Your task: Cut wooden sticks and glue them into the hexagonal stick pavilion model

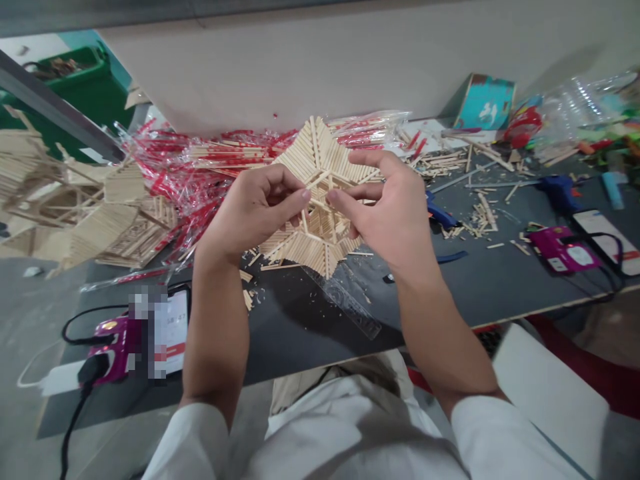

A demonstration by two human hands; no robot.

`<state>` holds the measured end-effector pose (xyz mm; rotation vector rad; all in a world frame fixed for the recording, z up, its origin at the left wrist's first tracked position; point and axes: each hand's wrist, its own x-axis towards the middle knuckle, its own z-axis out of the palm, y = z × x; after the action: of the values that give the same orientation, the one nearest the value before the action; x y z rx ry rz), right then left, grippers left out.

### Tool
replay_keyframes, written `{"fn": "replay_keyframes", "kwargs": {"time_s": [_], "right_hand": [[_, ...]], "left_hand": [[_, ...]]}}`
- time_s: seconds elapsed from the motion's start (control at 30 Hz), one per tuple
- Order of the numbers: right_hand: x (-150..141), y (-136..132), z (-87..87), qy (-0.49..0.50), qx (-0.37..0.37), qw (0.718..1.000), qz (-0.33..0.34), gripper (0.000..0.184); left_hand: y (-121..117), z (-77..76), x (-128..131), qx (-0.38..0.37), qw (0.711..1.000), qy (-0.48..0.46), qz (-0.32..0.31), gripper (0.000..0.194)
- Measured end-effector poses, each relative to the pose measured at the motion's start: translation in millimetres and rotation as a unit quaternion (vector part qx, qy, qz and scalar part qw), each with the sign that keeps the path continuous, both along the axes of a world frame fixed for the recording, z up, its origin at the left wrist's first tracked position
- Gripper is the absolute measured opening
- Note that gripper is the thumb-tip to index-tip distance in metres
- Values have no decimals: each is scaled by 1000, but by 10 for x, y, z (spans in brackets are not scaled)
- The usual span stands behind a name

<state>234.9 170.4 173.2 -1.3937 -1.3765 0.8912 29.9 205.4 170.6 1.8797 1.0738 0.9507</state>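
Observation:
Between my hands is a star-shaped model built of thin wooden sticks (pixel 320 253), with ridged points around a framed opening. My left hand (pixel 255 210) is closed, thumb and index finger pinching at the left side of the central frame. My right hand (pixel 390 207) has its thumb at the frame's right side, index finger raised and the other fingers curled behind the model. Both hands appear to hold the model; parts of it are hidden behind them. Underneath, a clear ruler (pixel 350 307) lies on the dark table (pixel 295 333).
Plastic-wrapped stick bundles (pixel 225 157) fill the back. A larger stick model (pixel 75 207) stands left. Blue glue guns (pixel 557 192), magenta power adapters (pixel 563 250) with cables and phones (pixel 173 330) lie on both sides. Loose stick pieces (pixel 483 217) litter the right.

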Motion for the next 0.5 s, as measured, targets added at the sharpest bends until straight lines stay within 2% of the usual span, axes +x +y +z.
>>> {"fn": "replay_keyframes", "kwargs": {"time_s": [0.33, 0.5], "right_hand": [[12, 33, -13, -6, -14, 1000, 1, 64], [35, 35, -15, -3, -8, 1000, 6, 62]], "left_hand": [[0, 36, 11, 3, 1000, -9, -13, 12], [4, 25, 9, 2, 1000, -22, -19, 13]]}}
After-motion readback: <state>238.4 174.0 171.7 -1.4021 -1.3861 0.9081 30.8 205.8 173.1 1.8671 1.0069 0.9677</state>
